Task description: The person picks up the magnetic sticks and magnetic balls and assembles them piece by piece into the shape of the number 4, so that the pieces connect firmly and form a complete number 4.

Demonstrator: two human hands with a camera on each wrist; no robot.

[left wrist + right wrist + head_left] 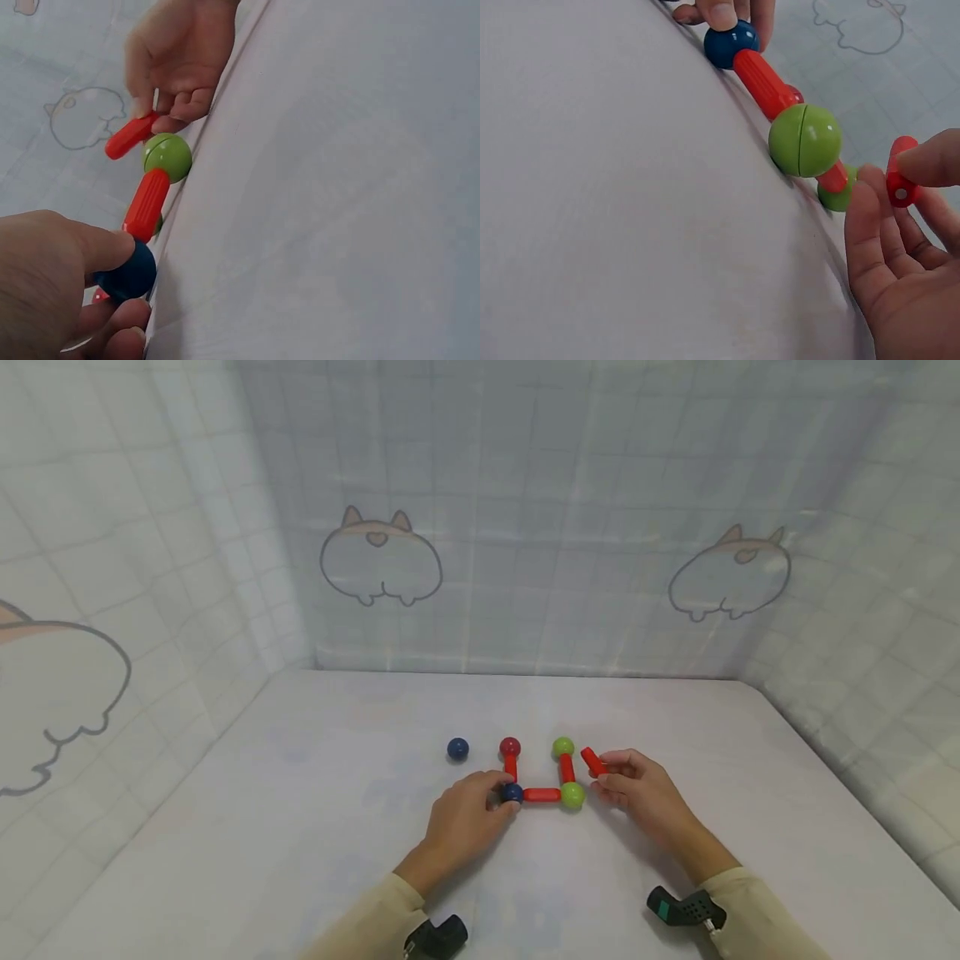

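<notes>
My left hand grips a blue ball between thumb and fingers, at the near left corner of a U-shaped frame of balls and red rods. From that ball one red rod runs right to a near green ball. Another rod leads back to a red ball. A third rod joins the near green ball to a far green ball. Just right of the frame, my right hand pinches a loose red rod; a pale round spot marks its end in the right wrist view.
A loose blue ball lies behind the left hand, left of the red ball. The white table meets tiled-pattern curtains at the back and sides. Dark wrist devices sit at both sleeves.
</notes>
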